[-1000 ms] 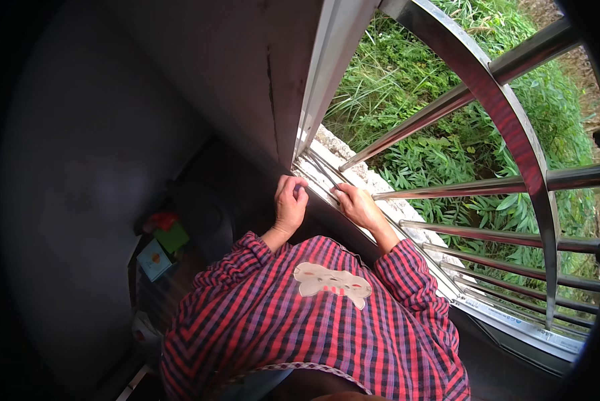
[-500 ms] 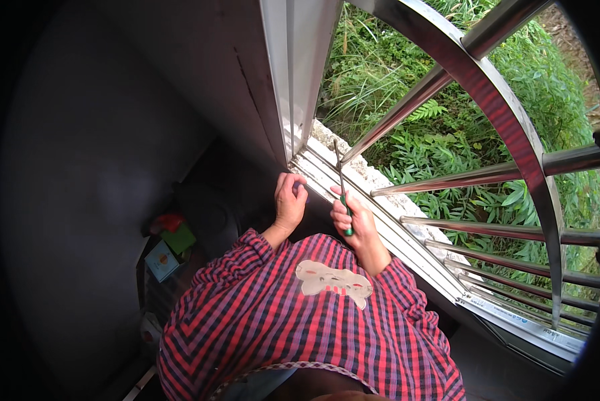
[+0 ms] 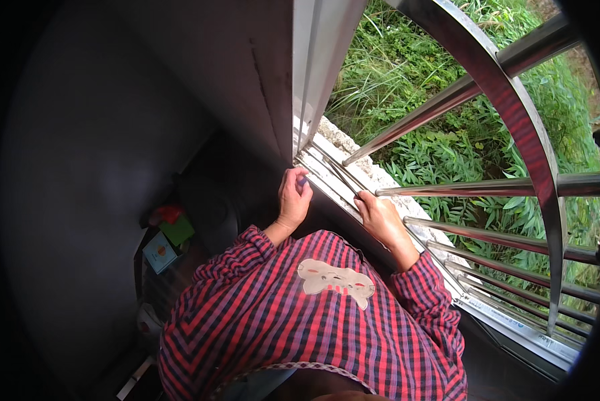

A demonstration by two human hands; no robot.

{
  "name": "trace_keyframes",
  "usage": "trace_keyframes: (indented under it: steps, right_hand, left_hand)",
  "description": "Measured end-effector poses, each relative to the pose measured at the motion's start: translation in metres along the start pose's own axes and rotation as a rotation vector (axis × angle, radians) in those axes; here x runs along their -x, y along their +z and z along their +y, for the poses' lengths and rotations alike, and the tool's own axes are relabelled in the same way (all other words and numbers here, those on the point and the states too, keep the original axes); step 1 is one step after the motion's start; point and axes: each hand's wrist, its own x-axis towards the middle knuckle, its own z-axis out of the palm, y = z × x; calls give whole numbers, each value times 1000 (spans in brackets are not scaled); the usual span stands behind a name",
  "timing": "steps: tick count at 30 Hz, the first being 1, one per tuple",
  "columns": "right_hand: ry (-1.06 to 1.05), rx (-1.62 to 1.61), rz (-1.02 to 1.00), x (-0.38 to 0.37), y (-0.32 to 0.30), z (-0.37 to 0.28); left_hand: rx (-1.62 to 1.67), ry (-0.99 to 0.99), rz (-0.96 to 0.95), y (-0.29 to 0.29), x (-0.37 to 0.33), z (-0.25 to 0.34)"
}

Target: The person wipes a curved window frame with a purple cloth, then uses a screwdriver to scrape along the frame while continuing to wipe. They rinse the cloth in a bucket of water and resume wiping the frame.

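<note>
My right hand (image 3: 383,220) is closed around a screwdriver (image 3: 344,178), its palm turned down over the white window track (image 3: 324,176). The thin dark shaft points up and left along the grooves; the fingers cover the green handle that the earlier view shows. Beside the inner edge of the track, near the foot of the window frame, my left hand (image 3: 293,200) is closed with curled fingers. A small bluish bit shows between its fingertips, too little to name.
Shiny metal bars (image 3: 460,189) and a curved metal band (image 3: 514,100) stand outside the opening, with green plants (image 3: 433,144) beyond. A pale frame post (image 3: 320,60) rises at the track's far end. At left are a light-blue box (image 3: 159,252) and a green item (image 3: 177,230).
My right hand has moved right and turned palm down, bringing the screwdriver from a raised position to low along the track. My left hand has stayed nearly in place.
</note>
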Motion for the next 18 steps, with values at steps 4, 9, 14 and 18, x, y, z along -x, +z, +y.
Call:
trace_keyframes:
  steps: [4,9,14,18]
  right_hand:
    - [-64,80,-47,-21,-9,-3]
    - [-116,-60,-30,-40,3,-11]
    - [-61,-107,-51,-42,18,-3]
    - [-93,-162,21,-36,34,0]
  left_hand:
    - [-25,-17,-19,-1,1,1]
    - [-47,-37,-57,-4,3,8]
    - [-55,29,-31,-4,1,10]
    - [-75,46,-6,-3,-1,8]
